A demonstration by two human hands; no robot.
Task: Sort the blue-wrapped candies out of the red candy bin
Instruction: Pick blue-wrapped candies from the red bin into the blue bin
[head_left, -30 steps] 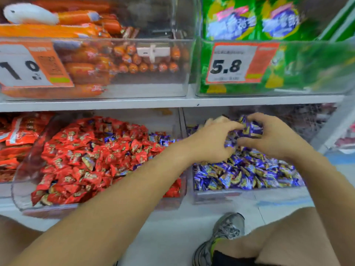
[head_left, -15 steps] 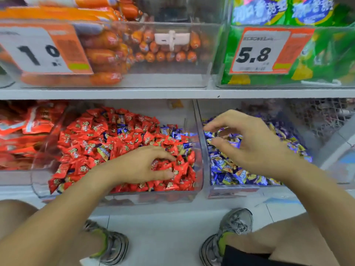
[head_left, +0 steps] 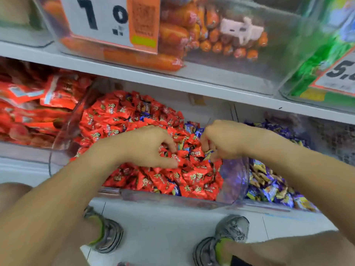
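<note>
Red packets sit at 9 o'clock, outside the bin. Red candy bin is centre frame, heaped with red candies. Left hand is on the heap, fingers curled into the wrappers; can't tell if it holds one. Stray blue-wrapped candies lie at the heap's 12 o'clock. Right hand at the heap's 3 o'clock edge pinches a blue-and-yellow piece. Blue candy bin is just beside, at 3 o'clock.
</note>
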